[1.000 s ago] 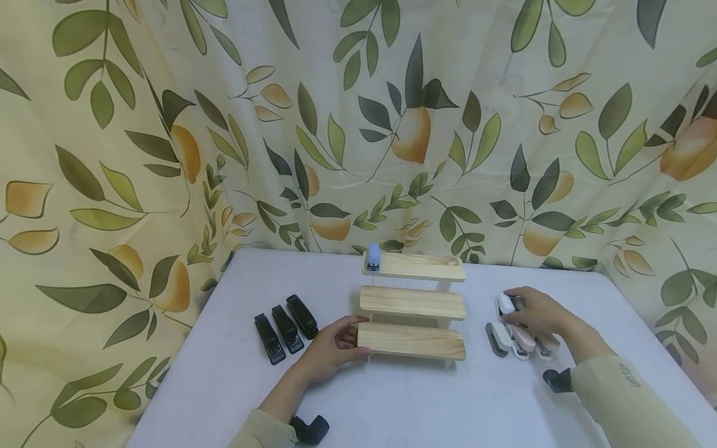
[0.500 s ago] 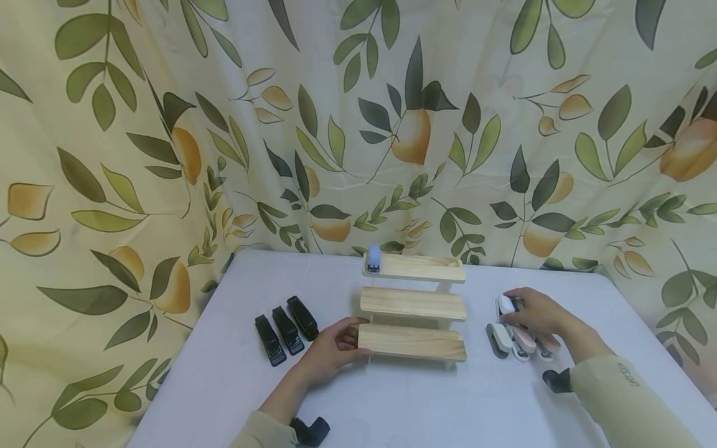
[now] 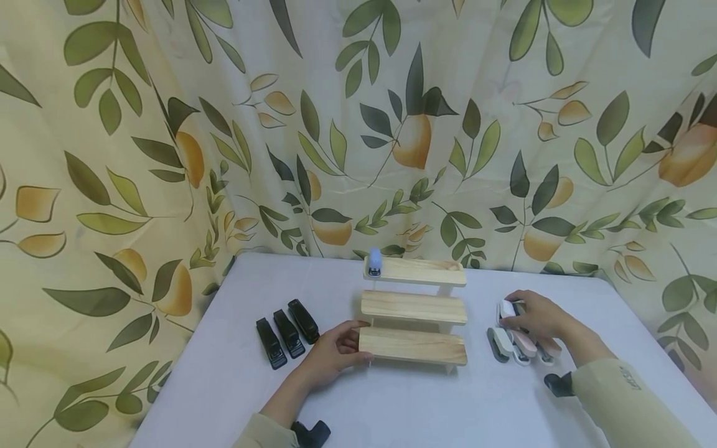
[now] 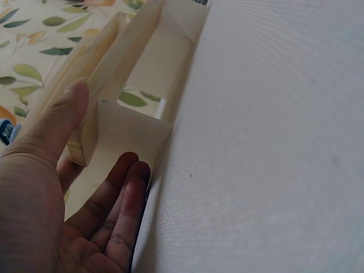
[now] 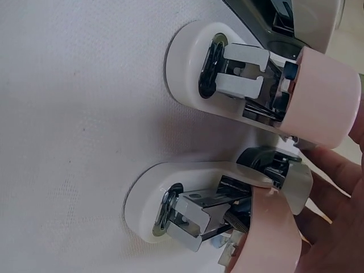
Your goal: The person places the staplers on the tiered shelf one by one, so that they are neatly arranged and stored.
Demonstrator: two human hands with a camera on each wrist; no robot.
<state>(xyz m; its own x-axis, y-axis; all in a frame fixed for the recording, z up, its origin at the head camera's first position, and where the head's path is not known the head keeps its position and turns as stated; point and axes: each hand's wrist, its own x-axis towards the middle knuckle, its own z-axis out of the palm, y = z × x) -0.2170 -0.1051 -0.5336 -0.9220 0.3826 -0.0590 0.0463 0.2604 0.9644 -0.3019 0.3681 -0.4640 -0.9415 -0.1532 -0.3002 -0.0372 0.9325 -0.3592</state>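
Left grip point(image 3: 332, 353) pinching eight-o'clock end of the rack point(image 3: 414, 346), right grip point(image 3: 536, 315) over half-hidden staplers point(image 3: 523, 342) at four, cannot tell if pinching, open bench point(image 3: 426, 410) cut off at six.

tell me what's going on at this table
A person's left hand grips a wooden rack at the left end of its bottom shelf, while the right hand holds a white stapler beside a couple of pink staplers. A blue stapler stands at the left end of the top shelf, and three black staplers lie on the table left of the rack.
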